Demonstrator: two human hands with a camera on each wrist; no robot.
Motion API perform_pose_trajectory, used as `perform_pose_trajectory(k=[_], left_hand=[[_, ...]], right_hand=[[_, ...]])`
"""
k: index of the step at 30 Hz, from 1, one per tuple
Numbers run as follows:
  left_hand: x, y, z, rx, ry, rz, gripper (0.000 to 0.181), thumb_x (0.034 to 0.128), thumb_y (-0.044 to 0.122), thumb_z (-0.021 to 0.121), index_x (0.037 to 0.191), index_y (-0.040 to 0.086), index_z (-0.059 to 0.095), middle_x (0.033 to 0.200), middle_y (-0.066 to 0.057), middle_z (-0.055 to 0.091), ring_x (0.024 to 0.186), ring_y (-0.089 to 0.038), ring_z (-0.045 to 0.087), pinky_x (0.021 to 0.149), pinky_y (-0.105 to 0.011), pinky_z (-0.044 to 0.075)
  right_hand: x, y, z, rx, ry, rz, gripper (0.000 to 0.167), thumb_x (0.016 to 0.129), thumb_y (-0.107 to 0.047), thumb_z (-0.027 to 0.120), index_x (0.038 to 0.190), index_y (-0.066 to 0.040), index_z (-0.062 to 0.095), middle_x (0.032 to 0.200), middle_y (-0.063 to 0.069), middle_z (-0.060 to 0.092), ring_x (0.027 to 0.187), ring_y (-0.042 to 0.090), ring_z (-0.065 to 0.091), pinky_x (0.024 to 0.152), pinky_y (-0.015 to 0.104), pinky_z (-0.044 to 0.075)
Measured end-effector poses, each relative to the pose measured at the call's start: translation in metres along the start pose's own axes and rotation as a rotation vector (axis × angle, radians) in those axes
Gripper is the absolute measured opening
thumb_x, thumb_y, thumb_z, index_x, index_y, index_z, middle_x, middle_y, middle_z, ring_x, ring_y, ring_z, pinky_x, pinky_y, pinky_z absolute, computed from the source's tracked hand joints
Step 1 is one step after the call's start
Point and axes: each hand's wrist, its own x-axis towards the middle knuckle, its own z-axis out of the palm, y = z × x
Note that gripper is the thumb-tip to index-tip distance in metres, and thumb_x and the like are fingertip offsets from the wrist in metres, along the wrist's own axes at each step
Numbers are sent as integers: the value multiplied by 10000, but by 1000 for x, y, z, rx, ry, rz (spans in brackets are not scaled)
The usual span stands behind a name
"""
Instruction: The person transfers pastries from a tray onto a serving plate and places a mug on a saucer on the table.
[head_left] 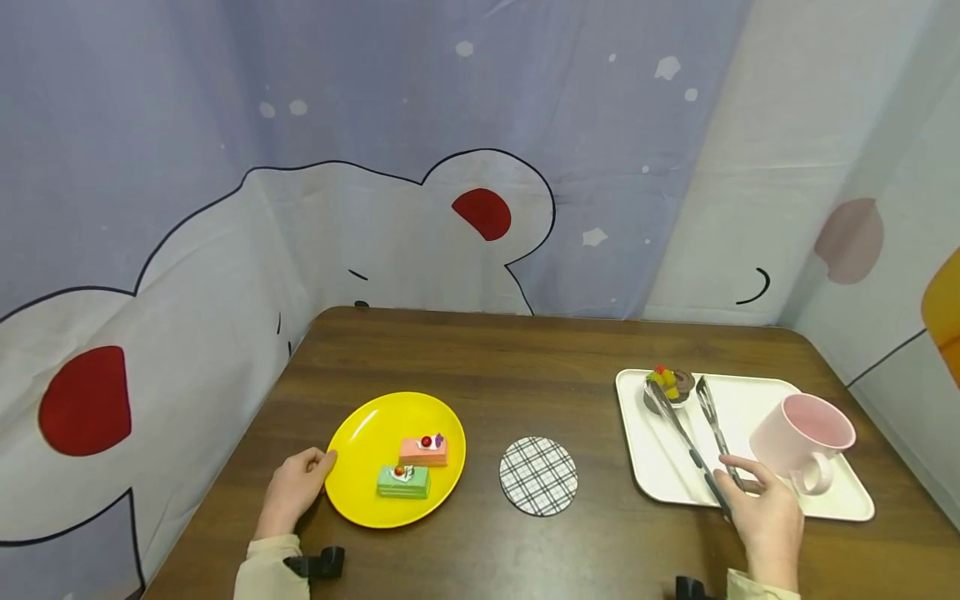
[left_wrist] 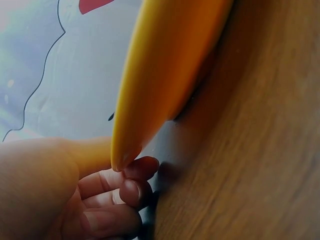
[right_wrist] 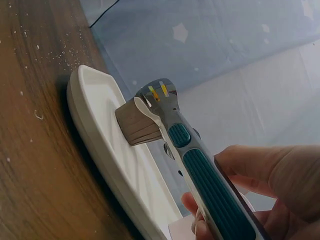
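Note:
On the left, my left hand (head_left: 296,487) pinches the rim of a yellow plate (head_left: 367,437) between thumb and fingers; the left wrist view shows that plate rim (left_wrist: 155,65) at the fingertips. Two toy cake slices lie on it, one pink (head_left: 422,452) and one green (head_left: 402,483). My right hand (head_left: 768,517) holds metal tongs (head_left: 703,469) with teal grips (right_wrist: 215,190). Their arms are spread, the tips at a fruit-topped cupcake (head_left: 678,383) on a white tray (head_left: 738,396). Whether the tips touch the cupcake I cannot tell.
A pink mug (head_left: 780,433) stands on the tray's right side, close to my right hand. Between plate and tray lies a round checked coaster (head_left: 538,476). A patterned curtain (head_left: 375,233) hangs behind the wooden table (head_left: 480,358).

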Motion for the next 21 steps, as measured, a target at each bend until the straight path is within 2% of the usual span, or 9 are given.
perform_pose_trajectory(k=[3,8,21], left_hand=[[0,0,0,-1,-2,3,331,976,318,497,944,13,621,679,-17,455,701,-179,458,631,-293,310],[0,0,-1,-1,1,10,326,974,312,496,931,13,620,670,-13,456,684,-172,452,625,-290,311],[0,0,0,5,-9,-1,344,977,335,491,951,15,615,679,-15,461,698,-177,462,632,-292,317]], right_hand=[[1,1,1,-13,-28,10,278,817,-203,712,1054,-58,717,891,244,717,911,473,631,595,324,386],[2,-1,7,-6,-28,7,254,811,-184,708,1033,-63,726,865,227,725,819,429,656,571,291,373],[8,2,21,-22,-81,28,261,839,-195,651,1059,-69,711,905,205,729,701,336,652,555,316,386]])
